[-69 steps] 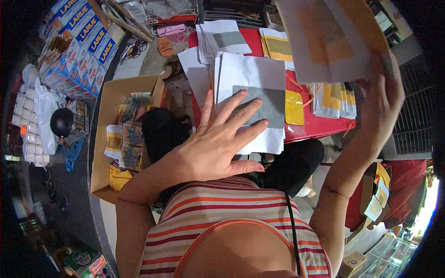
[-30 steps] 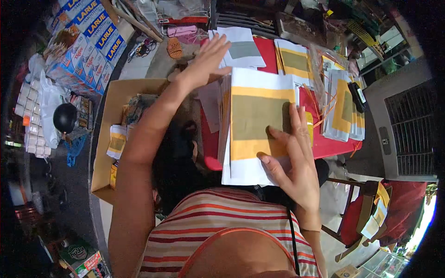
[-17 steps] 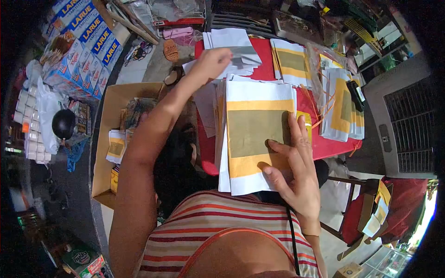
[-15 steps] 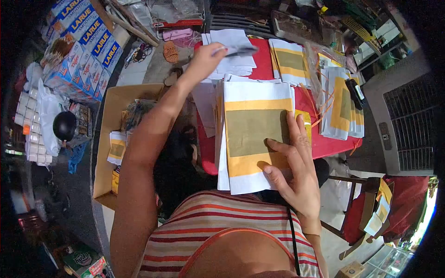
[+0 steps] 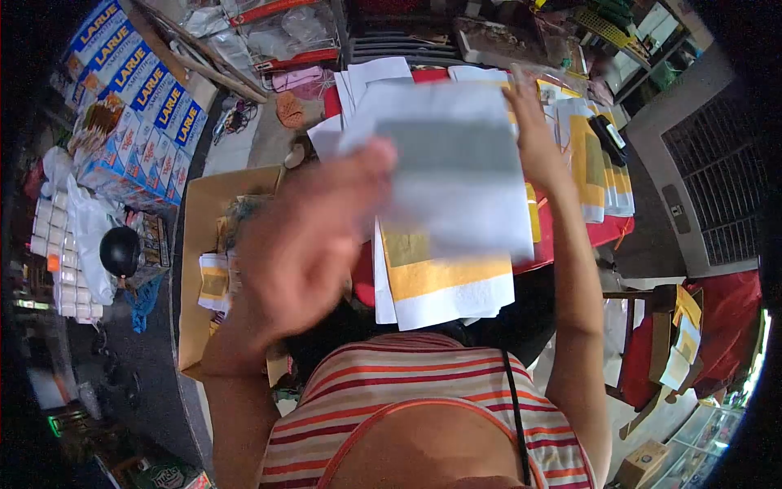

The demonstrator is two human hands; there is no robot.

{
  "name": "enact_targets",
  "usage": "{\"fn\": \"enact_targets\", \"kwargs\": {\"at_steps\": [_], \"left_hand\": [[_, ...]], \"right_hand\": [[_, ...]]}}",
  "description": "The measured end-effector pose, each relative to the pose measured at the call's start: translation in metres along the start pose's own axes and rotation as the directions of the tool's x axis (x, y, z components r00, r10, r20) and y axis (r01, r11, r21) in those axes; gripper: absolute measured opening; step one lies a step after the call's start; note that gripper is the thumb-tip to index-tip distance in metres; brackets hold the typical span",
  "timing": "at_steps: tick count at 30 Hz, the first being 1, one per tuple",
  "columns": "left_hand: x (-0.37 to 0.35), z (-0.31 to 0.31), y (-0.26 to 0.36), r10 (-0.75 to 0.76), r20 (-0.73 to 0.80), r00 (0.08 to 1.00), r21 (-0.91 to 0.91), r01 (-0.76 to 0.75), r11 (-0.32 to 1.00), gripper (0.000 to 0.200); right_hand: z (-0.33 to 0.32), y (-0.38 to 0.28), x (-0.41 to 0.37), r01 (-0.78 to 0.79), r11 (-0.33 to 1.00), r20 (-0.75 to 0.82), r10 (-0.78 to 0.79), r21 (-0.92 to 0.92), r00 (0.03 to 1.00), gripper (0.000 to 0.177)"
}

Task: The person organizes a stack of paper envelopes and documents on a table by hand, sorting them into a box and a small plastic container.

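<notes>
My left hand (image 5: 322,224), blurred by motion, is closed on a white paper sheet (image 5: 460,204) with a grey rectangle in its middle. The sheet is raised over a pile of printed papers (image 5: 456,295) and covers most of it. Those papers are white with orange bands and an olive rectangle. Farther back on the red table (image 5: 570,244), my right hand (image 5: 533,126) reaches over another paper pile (image 5: 481,73), fingers stretched out and partly overlapping the papers. At the back left lie loose white sheets (image 5: 366,77).
More printed papers (image 5: 588,163) lie at the table's right, a black object (image 5: 607,137) on top. A cardboard box (image 5: 195,269) stands at the left, near stacked beer cartons (image 5: 147,106). A chair (image 5: 643,350) with papers on it is at the right.
My left hand has come from the back-left sheets toward me, bringing the paper over the front pile. My right hand has left the front pile and moved away to the back pile.
</notes>
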State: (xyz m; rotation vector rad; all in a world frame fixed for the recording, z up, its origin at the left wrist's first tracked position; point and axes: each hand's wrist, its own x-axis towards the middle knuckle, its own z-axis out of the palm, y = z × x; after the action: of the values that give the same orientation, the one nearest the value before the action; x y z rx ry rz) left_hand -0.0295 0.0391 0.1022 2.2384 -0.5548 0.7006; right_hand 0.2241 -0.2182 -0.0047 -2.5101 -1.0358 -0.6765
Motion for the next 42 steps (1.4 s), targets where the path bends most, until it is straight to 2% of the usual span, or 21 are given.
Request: {"fn": "enact_targets", "kwargs": {"at_steps": [1,5,7,11,13,14,16,17,18,20,23,24,28,30,31,34,36,37,38,39,42], "left_hand": [[-0.007,0.004,0.009,0.080,0.091,0.993,0.082,-0.087,0.993,0.029],[-0.033,0.029,0.016,0.123,0.331,0.936,0.148,-0.180,0.972,0.037],[-0.035,0.030,0.014,0.123,0.340,0.932,0.171,-0.190,0.967,0.040],[-0.038,0.035,0.012,0.069,0.280,0.958,0.079,-0.095,0.992,0.045],[-0.042,0.043,0.007,0.083,0.234,0.969,0.027,-0.092,0.995,0.047],[-0.044,0.046,0.006,0.093,0.189,0.978,-0.017,-0.091,0.996,0.048],[-0.046,0.048,0.007,0.042,0.161,0.986,-0.081,-0.029,0.996,0.047],[-0.046,0.049,0.008,-0.009,0.141,0.990,-0.145,0.030,0.989,0.046],[-0.045,0.048,0.009,-0.009,0.138,0.990,-0.147,0.029,0.989,0.046],[-0.042,0.044,0.009,0.105,0.235,0.966,0.084,-0.127,0.988,0.050],[-0.042,0.046,0.011,0.079,0.264,0.961,0.123,-0.115,0.986,0.039],[-0.041,0.046,0.010,0.081,0.285,0.955,0.111,-0.117,0.987,0.040],[-0.047,0.054,0.004,0.071,0.332,0.941,0.054,-0.094,0.994,0.044],[-0.048,0.055,0.005,0.067,0.327,0.942,0.056,-0.090,0.994,0.045],[-0.049,0.054,0.005,0.071,0.323,0.944,0.062,-0.096,0.993,0.046],[-0.050,0.054,0.004,0.085,0.305,0.948,0.079,-0.114,0.990,0.047],[-0.052,0.056,0.002,0.093,0.291,0.952,0.089,-0.124,0.988,0.048],[-0.054,0.058,0.000,0.089,0.265,0.960,0.083,-0.115,0.990,0.049],[-0.056,0.060,-0.001,0.085,0.240,0.967,0.075,-0.106,0.992,0.051],[-0.056,0.061,-0.001,0.082,0.238,0.968,0.076,-0.103,0.992,0.051],[-0.056,0.063,-0.001,0.073,0.185,0.980,0.101,-0.093,0.991,0.051]], "right_hand": [[0.029,0.023,0.004,0.089,0.981,0.031,-0.085,-0.172,0.996,0.068],[0.071,0.050,0.000,0.076,0.980,0.175,-0.044,-0.183,0.984,0.073],[0.070,0.052,-0.002,0.002,0.996,0.326,0.028,-0.091,0.945,0.067],[0.058,0.044,-0.006,0.055,0.998,0.279,-0.047,-0.019,0.959,0.055],[0.036,0.033,0.000,-0.208,0.976,0.409,0.165,0.063,0.898,0.042],[0.037,0.037,0.001,-0.206,0.977,0.411,0.164,0.060,0.897,0.042],[0.038,0.053,0.006,-0.485,0.707,0.411,0.293,0.515,0.863,0.035],[0.038,0.056,0.003,-0.388,0.692,0.217,0.326,0.609,0.920,0.031],[0.037,0.062,0.002,-0.387,0.694,0.216,0.324,0.607,0.921,0.031],[0.009,0.050,0.011,-0.347,0.421,0.127,0.467,0.838,0.875,0.033],[-0.045,0.040,0.013,-0.425,0.357,0.214,0.501,0.831,0.839,0.035],[-0.065,0.015,0.013,-0.318,0.338,0.134,0.469,0.886,0.873,0.036],[-0.134,-0.060,-0.001,-0.184,0.497,-0.130,0.532,0.848,0.837,0.030],[-0.151,-0.053,-0.015,-0.077,0.670,-0.274,0.402,0.739,0.874,0.029],[-0.159,-0.067,-0.015,-0.005,0.592,-0.292,0.405,0.806,0.867,0.028],[-0.171,-0.110,-0.031,-0.104,0.498,-0.220,0.548,0.861,0.807,0.029],[-0.161,-0.126,-0.054,-0.121,0.696,-0.231,0.390,0.707,0.892,0.033],[-0.158,-0.136,-0.065,-0.121,0.921,-0.228,0.216,0.370,0.949,0.037],[-0.165,-0.156,-0.071,-0.257,0.893,0.040,0.261,0.368,0.964,0.045],[-0.155,-0.170,-0.071,-0.102,0.871,-0.001,0.117,0.480,0.993,0.057],[-0.133,-0.183,-0.089,-0.011,0.921,0.042,-0.005,0.390,0.999,0.064]]}}
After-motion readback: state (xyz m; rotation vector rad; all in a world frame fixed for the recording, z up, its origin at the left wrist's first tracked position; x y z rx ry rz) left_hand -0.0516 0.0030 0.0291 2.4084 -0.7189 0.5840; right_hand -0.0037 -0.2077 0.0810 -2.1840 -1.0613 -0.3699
